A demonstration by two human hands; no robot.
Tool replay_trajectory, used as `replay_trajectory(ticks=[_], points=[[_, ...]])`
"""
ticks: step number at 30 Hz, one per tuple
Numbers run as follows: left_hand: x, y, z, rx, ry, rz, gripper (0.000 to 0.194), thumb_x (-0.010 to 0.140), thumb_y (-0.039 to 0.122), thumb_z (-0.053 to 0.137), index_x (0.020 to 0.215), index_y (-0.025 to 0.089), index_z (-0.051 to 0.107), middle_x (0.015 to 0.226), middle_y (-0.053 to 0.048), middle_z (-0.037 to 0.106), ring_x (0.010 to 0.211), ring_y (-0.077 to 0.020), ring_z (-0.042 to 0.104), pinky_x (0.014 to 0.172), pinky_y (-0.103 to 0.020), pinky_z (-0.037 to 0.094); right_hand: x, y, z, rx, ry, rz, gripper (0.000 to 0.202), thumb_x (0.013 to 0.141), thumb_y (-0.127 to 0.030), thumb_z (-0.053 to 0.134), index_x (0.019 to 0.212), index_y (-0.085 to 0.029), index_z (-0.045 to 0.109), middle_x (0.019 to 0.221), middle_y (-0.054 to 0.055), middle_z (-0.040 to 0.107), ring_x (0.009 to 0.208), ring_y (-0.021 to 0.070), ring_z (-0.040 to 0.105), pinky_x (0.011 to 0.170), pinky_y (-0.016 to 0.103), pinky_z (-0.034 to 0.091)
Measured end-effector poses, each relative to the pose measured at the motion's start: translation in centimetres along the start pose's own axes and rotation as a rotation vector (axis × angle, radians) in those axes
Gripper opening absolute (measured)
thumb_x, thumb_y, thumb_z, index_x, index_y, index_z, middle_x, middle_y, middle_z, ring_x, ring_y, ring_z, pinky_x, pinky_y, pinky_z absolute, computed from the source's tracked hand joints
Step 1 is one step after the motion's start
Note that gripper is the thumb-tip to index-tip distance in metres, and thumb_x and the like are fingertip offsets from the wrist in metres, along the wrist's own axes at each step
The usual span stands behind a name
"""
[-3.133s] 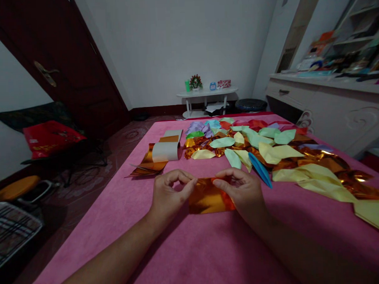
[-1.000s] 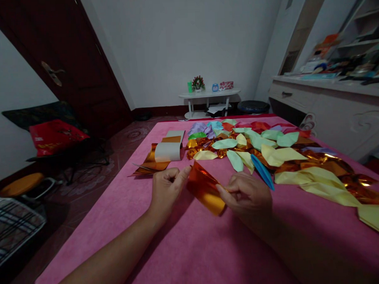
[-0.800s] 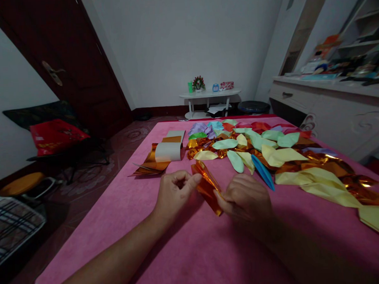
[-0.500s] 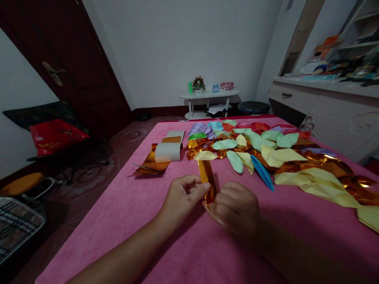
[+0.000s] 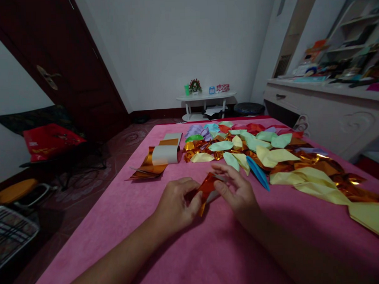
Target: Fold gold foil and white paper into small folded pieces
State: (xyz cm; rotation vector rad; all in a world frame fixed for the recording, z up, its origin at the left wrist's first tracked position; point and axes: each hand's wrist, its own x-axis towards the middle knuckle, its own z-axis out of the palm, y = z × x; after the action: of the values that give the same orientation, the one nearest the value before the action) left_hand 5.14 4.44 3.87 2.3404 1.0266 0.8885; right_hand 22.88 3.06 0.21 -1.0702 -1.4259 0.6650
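Note:
A small piece of shiny orange-gold foil paper (image 5: 207, 188), grey on its reverse, is held low over the pink cloth (image 5: 124, 227). My left hand (image 5: 178, 201) is closed on its left side, thumb on top. On the right side my right hand (image 5: 236, 191) pinches the paper between thumb and fingers. Beyond my hands lie folded paper pieces: a pale yellow one (image 5: 202, 157), a mint green one (image 5: 221, 146) and a blue one (image 5: 258, 173). Left of them rests a stack of gold foil sheets (image 5: 150, 168), with a grey-backed sheet (image 5: 165, 154) curled over.
Several shiny gold folded pieces and larger yellow papers (image 5: 318, 183) spread along the table's right side. A white side table (image 5: 203, 96) stands by the far wall. A drawer cabinet (image 5: 325, 100) is at right; a red bag (image 5: 51, 140) sits on a chair at left.
The gold paper, previously a narrow upright strip, is now tilted and shows its grey reverse. My right hand has opened from a fist into a pinch. The view has shifted slightly.

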Motion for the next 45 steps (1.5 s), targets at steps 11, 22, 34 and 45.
replay_trajectory(ticks=[11,22,34,45], points=[[0.0,-1.3,1.2,-0.56,0.087,-0.349,0.021,0.081,0.031,0.063,0.08,0.012,0.07,0.072,-0.007,0.069,0.062,-0.0142,0.061,0.056,-0.023,0.046,0.3,0.0,-0.1,0.217,-0.092,0.194,0.02,0.08,-0.037,0.065,0.077,-0.017,0.07,0.073,0.003,0.068,0.066,0.0156,0.059,0.06,0.026,0.047],[-0.1,-1.3,1.1,-0.25,0.213,-0.093,0.01,0.082,0.019,0.063,0.088,0.017,0.07,0.077,-0.001,0.07,0.063,-0.0096,0.06,0.057,-0.018,0.045,0.1,0.7,0.0,0.18,0.096,0.106,0.016,0.076,-0.023,0.072,0.092,-0.023,0.068,0.085,0.002,0.066,0.081,0.0172,0.062,0.072,0.029,0.051],[-0.4,-1.8,1.4,-0.238,0.21,-0.051,0.017,0.083,0.019,0.063,0.097,0.02,0.073,0.088,-0.004,0.073,0.072,-0.0124,0.066,0.066,-0.021,0.051,0.1,-0.1,-0.2,0.0,0.141,-0.107,0.016,0.079,-0.014,0.067,0.089,-0.027,0.069,0.089,0.0,0.065,0.088,0.0163,0.061,0.078,0.029,0.05],[-0.2,-1.6,1.4,-0.237,0.195,-0.027,0.022,0.084,0.018,0.063,0.102,0.022,0.074,0.086,-0.004,0.074,0.07,-0.0129,0.065,0.062,-0.021,0.049,0.5,0.8,-0.3,-0.024,0.106,-0.126,0.022,0.081,-0.015,0.067,0.098,-0.028,0.072,0.095,0.001,0.068,0.089,0.0166,0.063,0.077,0.029,0.05]])
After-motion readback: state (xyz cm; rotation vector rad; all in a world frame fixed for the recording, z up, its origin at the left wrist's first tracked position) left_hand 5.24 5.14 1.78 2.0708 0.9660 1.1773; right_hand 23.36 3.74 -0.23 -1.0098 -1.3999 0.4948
